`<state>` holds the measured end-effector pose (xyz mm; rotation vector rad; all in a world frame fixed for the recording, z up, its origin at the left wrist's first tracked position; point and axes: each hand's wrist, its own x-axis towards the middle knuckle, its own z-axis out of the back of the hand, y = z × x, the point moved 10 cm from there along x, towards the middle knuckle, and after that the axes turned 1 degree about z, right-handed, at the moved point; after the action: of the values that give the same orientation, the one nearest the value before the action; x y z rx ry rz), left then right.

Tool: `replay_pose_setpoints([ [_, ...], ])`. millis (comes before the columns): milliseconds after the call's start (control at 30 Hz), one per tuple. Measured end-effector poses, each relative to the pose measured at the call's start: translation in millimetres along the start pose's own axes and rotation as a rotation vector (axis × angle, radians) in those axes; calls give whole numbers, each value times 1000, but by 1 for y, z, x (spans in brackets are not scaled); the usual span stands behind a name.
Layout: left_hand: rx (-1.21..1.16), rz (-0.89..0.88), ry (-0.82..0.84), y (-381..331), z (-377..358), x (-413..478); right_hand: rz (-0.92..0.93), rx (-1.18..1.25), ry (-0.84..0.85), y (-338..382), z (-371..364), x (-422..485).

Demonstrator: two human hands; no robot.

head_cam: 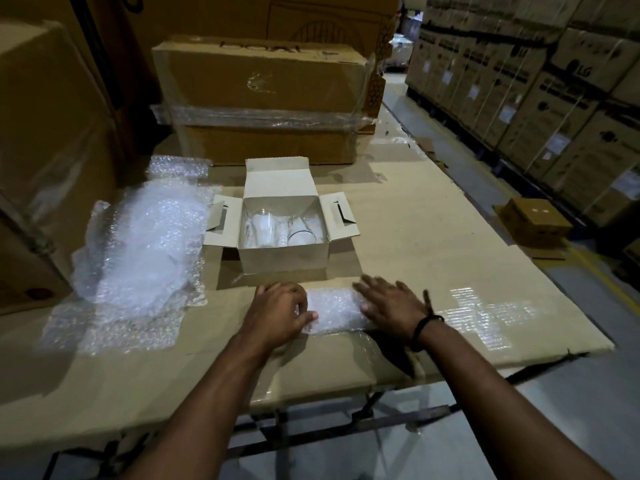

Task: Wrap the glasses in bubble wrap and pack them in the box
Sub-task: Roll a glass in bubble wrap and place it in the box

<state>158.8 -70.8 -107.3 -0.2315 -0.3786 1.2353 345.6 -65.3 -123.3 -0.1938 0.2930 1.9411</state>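
1. Bubble-wrap bundle [335,310] is lying across the near middle of the table [433,233], just near of the white box [284,259]. Probably a glass inside; the wrap is hiding it.
2. Left hand [278,311] is curling round the bundle's left end, thumb tucked on the near side, seemingly pinning the roll so it is not unwinding.
3. Right hand [391,304] is lying flat on the right end, fingers spread and nearly straight, pressing down and gripping nothing. Likely flattening the loose wrap there.
4. White box is sitting flaps open, mouth up, within easy reach. Clear glasses [302,233] are showing inside, apparently bare, so wrapping is looking far from finished.
5. Loose bubble wrap [138,244] is heaped to the left, close at hand for the next glass.
6. Taped cartons [259,81] are standing at the far end of the table; stacked cartons [519,81] are lining the right, with a small carton [533,220] on the floor.
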Motion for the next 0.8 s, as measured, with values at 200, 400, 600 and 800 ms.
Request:
replay_pose_setpoints([
  [200, 102, 36, 109, 7, -7, 3, -24, -85, 90, -5, -25, -2],
  [400, 188, 18, 195, 14, -11, -1, -18, 27, 1, -10, 10, -7],
  [600, 140, 7, 82, 3, 3, 8, -86, 57, 10, -14, 19, -2],
  [800, 41, 37, -154, 19, 27, 7, -57, 100, -254, -6, 42, 7],
])
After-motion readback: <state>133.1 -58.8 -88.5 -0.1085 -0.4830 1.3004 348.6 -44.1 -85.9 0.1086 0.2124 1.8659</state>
